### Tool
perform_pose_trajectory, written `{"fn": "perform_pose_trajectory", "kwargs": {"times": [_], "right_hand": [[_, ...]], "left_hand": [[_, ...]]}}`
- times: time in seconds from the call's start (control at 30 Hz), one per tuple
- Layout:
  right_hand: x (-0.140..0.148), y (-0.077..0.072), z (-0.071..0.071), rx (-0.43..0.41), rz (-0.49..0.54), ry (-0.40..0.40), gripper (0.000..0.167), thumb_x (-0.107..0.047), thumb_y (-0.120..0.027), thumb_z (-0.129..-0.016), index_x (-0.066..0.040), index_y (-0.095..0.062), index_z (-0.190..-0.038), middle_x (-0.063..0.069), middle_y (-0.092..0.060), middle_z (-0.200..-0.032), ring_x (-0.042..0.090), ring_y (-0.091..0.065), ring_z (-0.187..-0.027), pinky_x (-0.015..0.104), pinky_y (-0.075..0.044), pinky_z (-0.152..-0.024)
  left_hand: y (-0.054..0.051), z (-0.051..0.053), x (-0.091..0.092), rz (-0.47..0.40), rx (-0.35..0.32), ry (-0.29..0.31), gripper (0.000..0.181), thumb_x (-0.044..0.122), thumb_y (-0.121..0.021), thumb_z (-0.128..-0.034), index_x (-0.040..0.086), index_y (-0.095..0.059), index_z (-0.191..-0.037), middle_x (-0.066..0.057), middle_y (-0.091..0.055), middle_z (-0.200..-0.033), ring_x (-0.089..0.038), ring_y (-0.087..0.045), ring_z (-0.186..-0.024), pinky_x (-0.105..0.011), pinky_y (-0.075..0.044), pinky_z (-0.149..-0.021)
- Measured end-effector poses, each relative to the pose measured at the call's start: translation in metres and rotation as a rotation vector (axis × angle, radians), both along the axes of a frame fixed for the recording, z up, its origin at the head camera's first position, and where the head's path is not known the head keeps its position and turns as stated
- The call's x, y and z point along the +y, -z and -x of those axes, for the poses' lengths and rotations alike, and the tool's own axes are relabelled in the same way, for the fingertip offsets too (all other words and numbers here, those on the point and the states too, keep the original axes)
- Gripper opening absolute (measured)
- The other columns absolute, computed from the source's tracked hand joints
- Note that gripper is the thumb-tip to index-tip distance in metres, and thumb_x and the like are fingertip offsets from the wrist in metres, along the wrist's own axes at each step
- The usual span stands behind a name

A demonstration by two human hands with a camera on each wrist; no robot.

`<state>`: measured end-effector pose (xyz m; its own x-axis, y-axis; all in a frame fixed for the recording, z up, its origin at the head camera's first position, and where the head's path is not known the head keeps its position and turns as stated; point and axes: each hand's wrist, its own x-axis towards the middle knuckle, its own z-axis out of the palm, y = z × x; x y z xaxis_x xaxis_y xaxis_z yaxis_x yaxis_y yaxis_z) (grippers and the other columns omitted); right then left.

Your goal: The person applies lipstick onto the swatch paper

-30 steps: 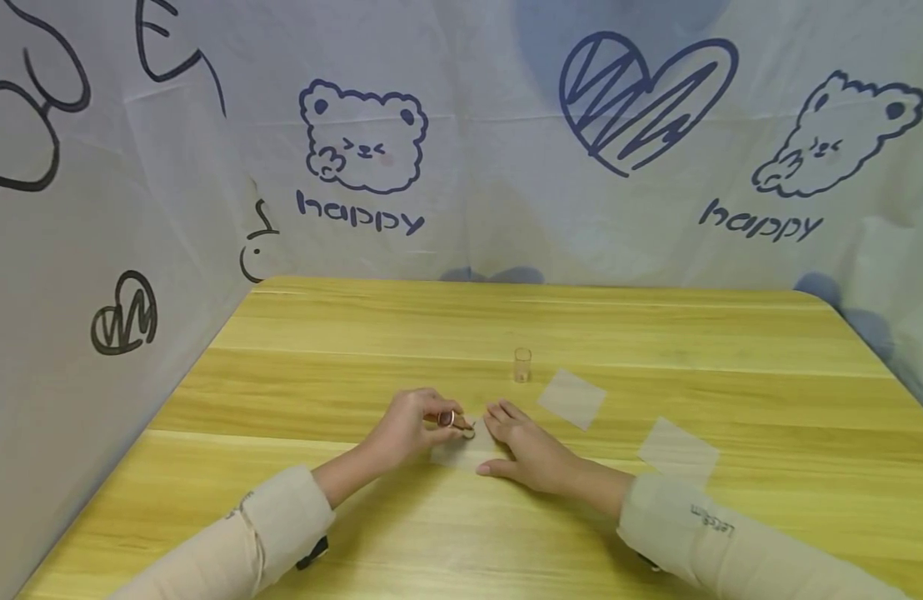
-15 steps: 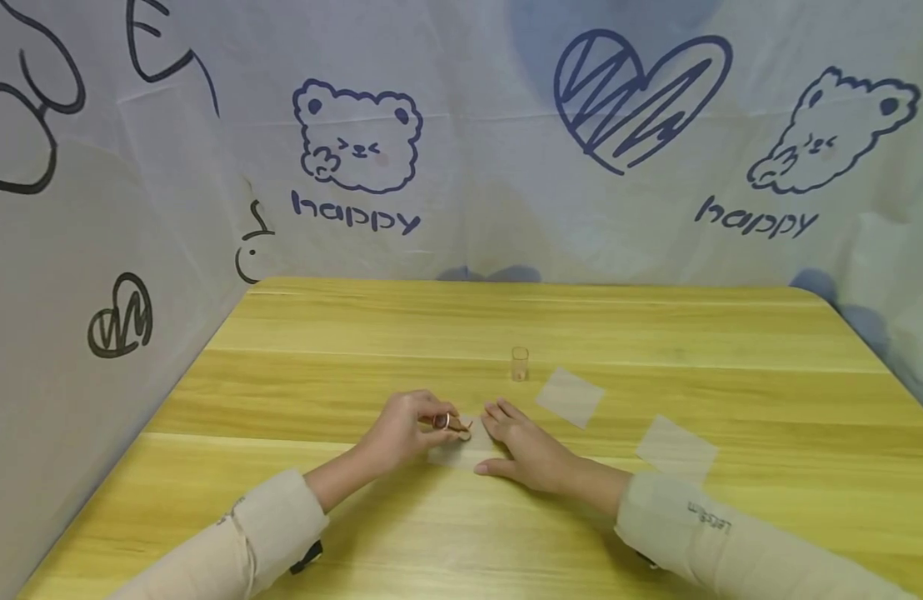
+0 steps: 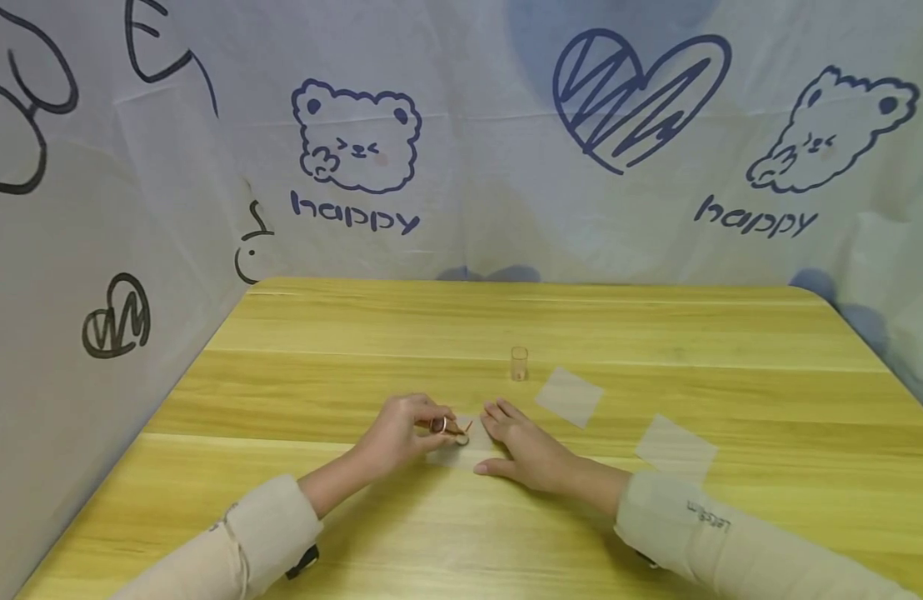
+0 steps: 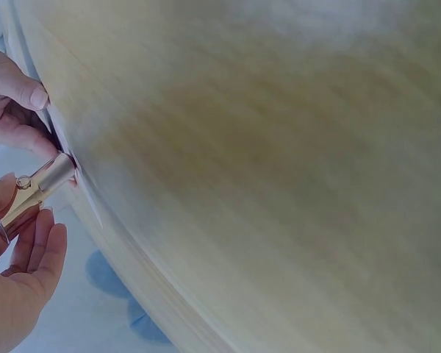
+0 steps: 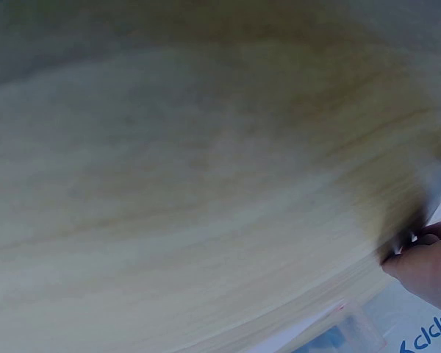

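Observation:
In the head view my left hand (image 3: 397,433) pinches a small rose-gold metallic tube (image 3: 441,426) between thumb and fingers. The tube is tilted, and its pale round end comes down at a sheet of thin translucent paper (image 3: 476,457). A short reddish line (image 3: 467,427) shows just right of that end; whether it is a mark or a thin object I cannot tell. My right hand (image 3: 532,450) rests on the paper's right side, fingers extended. The left wrist view shows the tube (image 4: 40,193) closer, a small ring on its side; its exact kind is unclear.
A small clear cylindrical cup or cap (image 3: 519,364) stands behind the hands. Two more translucent paper squares lie to the right, a nearer-centre square (image 3: 570,397) and an outer square (image 3: 677,448). All are on a wooden table (image 3: 319,333), with drawn-on cloth (image 3: 461,192) behind.
My left hand and the tube have slid slightly left and a little toward me. The reddish line now shows apart from the tube. My right hand stays in place.

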<state>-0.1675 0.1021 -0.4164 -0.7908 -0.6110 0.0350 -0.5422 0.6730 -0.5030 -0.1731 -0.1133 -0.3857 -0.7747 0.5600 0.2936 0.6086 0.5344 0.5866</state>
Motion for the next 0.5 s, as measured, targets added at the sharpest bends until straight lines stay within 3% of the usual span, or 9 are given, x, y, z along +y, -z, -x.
{"fn": "perform_pose_trajectory", "kwargs": {"times": [0.5], "right_hand": [[-0.0004,0.0002,-0.0008,0.001,-0.004,0.000,0.069,-0.035,-0.062,-0.087,0.013,-0.040,-0.132,0.029,-0.032,-0.143,0.045,-0.024,-0.136,0.054,-0.030,-0.108]], "left_hand": [[0.0022,-0.0053,-0.0050,0.011,-0.006,-0.006,0.016,0.004,-0.073,-0.0769,0.001,-0.071,-0.093,-0.003,-0.065,-0.078,-0.010,-0.060,-0.075,-0.022,-0.056,-0.076]]}}
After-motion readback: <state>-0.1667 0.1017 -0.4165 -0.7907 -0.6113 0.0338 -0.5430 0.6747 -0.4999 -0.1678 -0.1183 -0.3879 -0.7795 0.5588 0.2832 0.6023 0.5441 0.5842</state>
